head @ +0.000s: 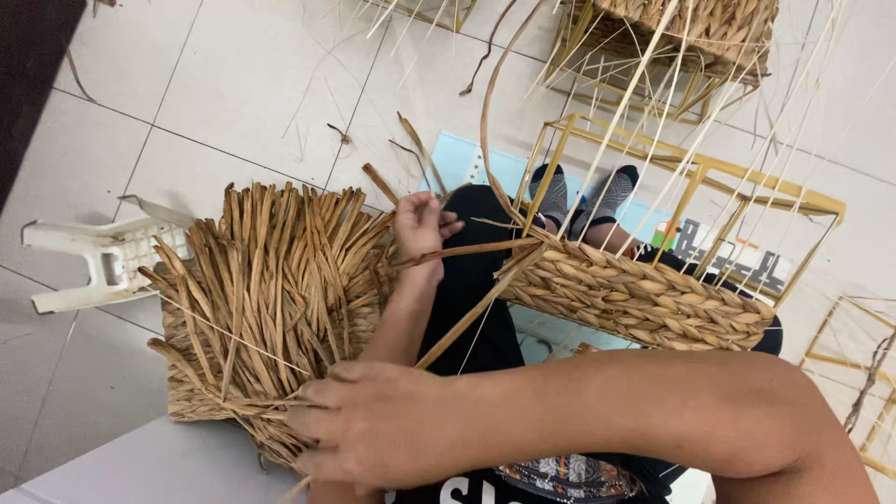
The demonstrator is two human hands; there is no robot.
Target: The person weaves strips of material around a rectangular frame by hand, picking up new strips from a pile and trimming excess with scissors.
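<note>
A flat bundle of dried tan straw strands [271,289] fans out over my lap and the floor at left. My right hand [373,425] reaches across from the right and closes on the strand ends at the bundle's near edge. Higher up, my left hand [420,224] pinches a single long strand [481,248]. That strand runs right to a part-woven straw basket [644,299] on a gold wire frame [691,173]. Thin pale strands rise from the basket's rim.
A white plastic stool [98,261] lies tipped on the tiled floor at left. Another woven basket on a gold frame [695,33] stands at the top. More bare gold frames [854,322] sit at right. My socked feet [588,196] rest on a pale blue mat [462,159].
</note>
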